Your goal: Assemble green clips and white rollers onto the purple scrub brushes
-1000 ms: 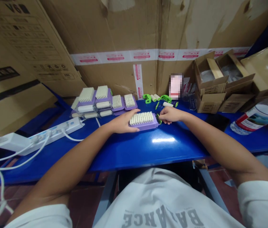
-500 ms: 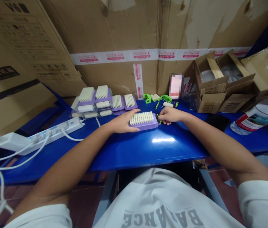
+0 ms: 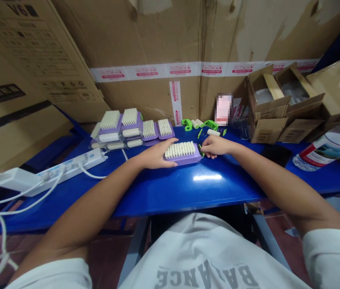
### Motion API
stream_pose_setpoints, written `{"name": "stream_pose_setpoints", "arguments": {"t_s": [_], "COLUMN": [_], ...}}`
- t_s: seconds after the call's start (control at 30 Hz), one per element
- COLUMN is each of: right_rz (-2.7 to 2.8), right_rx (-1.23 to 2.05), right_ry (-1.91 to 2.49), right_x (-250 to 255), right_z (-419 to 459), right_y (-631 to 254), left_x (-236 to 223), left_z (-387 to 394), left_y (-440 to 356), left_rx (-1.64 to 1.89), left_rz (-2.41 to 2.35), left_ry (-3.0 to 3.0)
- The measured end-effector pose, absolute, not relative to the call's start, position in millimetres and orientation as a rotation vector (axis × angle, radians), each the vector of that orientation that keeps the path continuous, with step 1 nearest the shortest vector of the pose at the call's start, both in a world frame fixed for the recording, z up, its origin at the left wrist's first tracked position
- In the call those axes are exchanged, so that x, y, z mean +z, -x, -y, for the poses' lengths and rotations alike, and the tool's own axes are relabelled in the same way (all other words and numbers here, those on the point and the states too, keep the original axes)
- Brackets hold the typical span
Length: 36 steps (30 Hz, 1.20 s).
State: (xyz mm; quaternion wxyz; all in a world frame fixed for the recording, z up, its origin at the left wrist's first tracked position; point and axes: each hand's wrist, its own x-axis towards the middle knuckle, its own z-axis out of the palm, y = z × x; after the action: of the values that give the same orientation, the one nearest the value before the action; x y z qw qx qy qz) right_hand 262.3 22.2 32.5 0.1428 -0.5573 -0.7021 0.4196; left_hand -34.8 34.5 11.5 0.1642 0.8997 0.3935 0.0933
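Observation:
A purple brush with white bristles (image 3: 181, 153) lies bristles-up on the blue table (image 3: 170, 188). My left hand (image 3: 154, 154) grips its left end, fingers wrapped over the far edge. At the brush's right end my right hand (image 3: 216, 145) is closed in a pinch on a small green part (image 3: 201, 150) that touches the brush. Just behind the hands lie loose green pieces (image 3: 210, 125) and white rollers (image 3: 197, 123).
Stacked purple brushes (image 3: 130, 127) stand at the back left. A white power strip (image 3: 67, 167) with cables lies at the left. Open cardboard boxes (image 3: 274, 105) and a plastic bottle (image 3: 328, 148) are at the right. Large cartons (image 3: 170, 48) wall the back.

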Motion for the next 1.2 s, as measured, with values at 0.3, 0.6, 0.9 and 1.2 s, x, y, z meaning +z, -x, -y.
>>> {"name": "stream_pose_setpoints", "arguments": {"t_s": [0.3, 0.6, 0.9, 1.2], "right_rz": [2.021, 2.023, 2.057, 2.089], "right_rx": [1.211, 1.204, 1.2, 1.2], "right_ry": [1.598, 1.601, 1.571, 1.571], "right_x": [30.7, 32.0, 28.2, 29.6], "right_z": [-21.8, -20.8, -23.8, -24.5], "right_y": [-261.8, -260.8, -264.2, -265.9], "left_x": [10.8, 10.2, 10.5, 9.5], "left_z": [-35.1, -35.6, -35.3, -36.0], "left_y": [35.3, 36.0, 35.6, 36.2], "left_rx": [0.26, 0.272, 0.262, 0.271], "left_rz": [-1.124, -1.118, -1.114, -1.105], "left_ry": [-2.585, -2.575, -2.587, -2.589]}}
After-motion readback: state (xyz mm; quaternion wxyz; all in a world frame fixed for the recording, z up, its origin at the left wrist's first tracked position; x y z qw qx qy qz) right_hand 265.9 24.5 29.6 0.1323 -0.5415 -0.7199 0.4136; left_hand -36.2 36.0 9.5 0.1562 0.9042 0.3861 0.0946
